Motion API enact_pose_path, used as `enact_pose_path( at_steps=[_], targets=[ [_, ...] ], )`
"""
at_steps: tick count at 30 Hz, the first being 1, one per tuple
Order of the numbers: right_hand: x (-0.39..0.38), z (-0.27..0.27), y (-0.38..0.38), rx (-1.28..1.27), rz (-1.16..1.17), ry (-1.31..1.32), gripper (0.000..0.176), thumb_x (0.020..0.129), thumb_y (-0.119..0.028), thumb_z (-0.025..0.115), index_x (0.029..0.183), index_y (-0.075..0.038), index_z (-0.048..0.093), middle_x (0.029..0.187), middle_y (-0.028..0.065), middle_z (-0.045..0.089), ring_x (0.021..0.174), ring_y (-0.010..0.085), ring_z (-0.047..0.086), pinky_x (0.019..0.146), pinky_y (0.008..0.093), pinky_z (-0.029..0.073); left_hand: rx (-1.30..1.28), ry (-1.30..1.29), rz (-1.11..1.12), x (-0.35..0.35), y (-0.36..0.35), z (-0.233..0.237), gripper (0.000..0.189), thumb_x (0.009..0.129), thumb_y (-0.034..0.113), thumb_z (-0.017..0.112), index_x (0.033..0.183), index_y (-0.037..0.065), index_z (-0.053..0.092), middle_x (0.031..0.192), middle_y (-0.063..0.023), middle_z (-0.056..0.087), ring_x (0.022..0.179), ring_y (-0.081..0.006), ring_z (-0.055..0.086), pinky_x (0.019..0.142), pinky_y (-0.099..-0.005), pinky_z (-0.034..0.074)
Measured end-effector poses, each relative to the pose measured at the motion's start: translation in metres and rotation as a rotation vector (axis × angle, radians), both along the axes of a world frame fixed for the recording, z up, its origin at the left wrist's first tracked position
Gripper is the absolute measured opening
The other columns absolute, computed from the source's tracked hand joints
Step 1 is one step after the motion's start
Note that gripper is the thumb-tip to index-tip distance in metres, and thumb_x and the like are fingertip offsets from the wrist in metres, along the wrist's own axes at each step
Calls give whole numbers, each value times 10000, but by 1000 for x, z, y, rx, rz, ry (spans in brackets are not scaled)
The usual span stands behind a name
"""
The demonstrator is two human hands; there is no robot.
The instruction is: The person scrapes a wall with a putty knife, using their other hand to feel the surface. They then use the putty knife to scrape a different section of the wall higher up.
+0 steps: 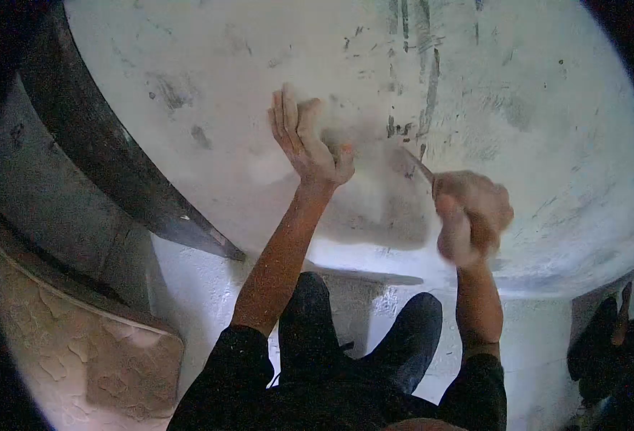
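Note:
My left hand (306,140) lies against a large pale surface (259,43) with its fingers spread and nothing in it. To its right, my right hand (475,212) is closed around the handle end of a thin scraper-like tool (419,166). The tool points up and left, its tip close to the surface between my hands, though the tip is blurred. Dark streaks and smudges (432,79) mark the surface above the tool. Most of the handle is hidden inside my right hand.
A dark curved band (108,154) borders the surface at the left. A patterned quilted pad (80,352) lies at the lower left. My knees are below the surface's near edge. Part of another person (604,337) shows at the far right.

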State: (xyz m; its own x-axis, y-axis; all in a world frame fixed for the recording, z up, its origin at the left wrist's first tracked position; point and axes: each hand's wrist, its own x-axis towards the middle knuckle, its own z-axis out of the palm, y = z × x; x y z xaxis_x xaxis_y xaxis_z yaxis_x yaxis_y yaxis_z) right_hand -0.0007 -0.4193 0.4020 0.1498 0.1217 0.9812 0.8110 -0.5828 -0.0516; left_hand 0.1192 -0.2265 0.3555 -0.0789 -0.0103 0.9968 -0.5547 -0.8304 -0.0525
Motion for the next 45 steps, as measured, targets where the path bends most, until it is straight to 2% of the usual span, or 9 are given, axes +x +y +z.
enact_pose_path(
  at_steps=[3, 8, 10, 20, 22, 25, 27, 32, 45],
  targets=[
    [-22, -1, -6, 386, 616, 279, 284, 797, -178, 536, 566, -14, 510, 518, 77, 481, 477, 177, 469, 506, 342, 420, 2, -10, 4, 4, 4, 3, 571, 900, 432, 300, 1192, -53, 372, 1300, -288, 316, 1247, -454, 256, 1013, -562, 145],
    [5, -22, -4, 192, 333, 74, 314, 800, -211, 564, 571, -12, 487, 513, 76, 471, 448, 165, 432, 467, 311, 426, 21, 10, -1, 4, 5, -7, 583, 889, 444, 316, 1193, -50, 369, 1301, -287, 314, 1260, -453, 227, 1009, -570, 132],
    [8, -25, -3, 78, -292, 116, 153, 725, -186, 607, 704, -36, 588, 607, 75, 575, 567, 213, 551, 550, 338, 447, -25, -10, 5, 4, 2, -4, 634, 883, 547, 285, 1199, 5, 379, 1321, -308, 305, 1247, -447, 271, 999, -584, 171],
    [31, -36, 1, 275, 159, 617, 158, 694, -202, 612, 673, -46, 623, 606, 119, 602, 547, 252, 572, 597, 344, 454, -21, 50, -6, -5, 2, -6, 630, 881, 539, 297, 1203, 5, 385, 1322, -312, 300, 1249, -445, 269, 1001, -585, 159],
    [14, -48, -9, -39, 79, 131, 145, 834, -152, 504, 889, -27, 553, 936, 114, 567, 903, 201, 537, 891, 319, 402, 4, 23, -8, 2, 2, -2, 620, 893, 493, 285, 1175, -51, 376, 1291, -303, 326, 1244, -452, 258, 1017, -549, 144],
    [-10, -42, -27, 316, 924, 380, 169, 838, -182, 510, 915, -44, 570, 936, 102, 580, 931, 212, 542, 975, 315, 348, -7, 19, -18, 1, 5, -3, 639, 877, 556, 282, 1196, 13, 390, 1327, -297, 298, 1258, -433, 256, 1001, -582, 162],
    [-15, -28, -5, -174, 149, 404, 119, 714, -191, 584, 699, -75, 562, 766, 97, 602, 733, 239, 581, 725, 319, 439, -9, 34, -13, 1, 5, -6, 645, 875, 564, 281, 1198, 16, 390, 1328, -294, 299, 1261, -433, 251, 1001, -580, 164],
    [-3, -3, 5, 28, -141, 102, 141, 653, -102, 639, 578, -59, 528, 598, 75, 552, 542, 242, 576, 551, 319, 477, -31, 31, -9, 0, 3, -5, 663, 870, 581, 272, 1201, 18, 386, 1333, -289, 295, 1265, -433, 243, 1003, -582, 160],
    [15, -16, 19, 144, 65, 119, 138, 757, -113, 568, 634, -50, 567, 634, 95, 583, 544, 225, 564, 579, 297, 467, 0, -1, 6, 10, 5, -2, 646, 884, 540, 276, 1197, -17, 369, 1320, -282, 299, 1256, -432, 245, 1014, -575, 139]
  ],
)
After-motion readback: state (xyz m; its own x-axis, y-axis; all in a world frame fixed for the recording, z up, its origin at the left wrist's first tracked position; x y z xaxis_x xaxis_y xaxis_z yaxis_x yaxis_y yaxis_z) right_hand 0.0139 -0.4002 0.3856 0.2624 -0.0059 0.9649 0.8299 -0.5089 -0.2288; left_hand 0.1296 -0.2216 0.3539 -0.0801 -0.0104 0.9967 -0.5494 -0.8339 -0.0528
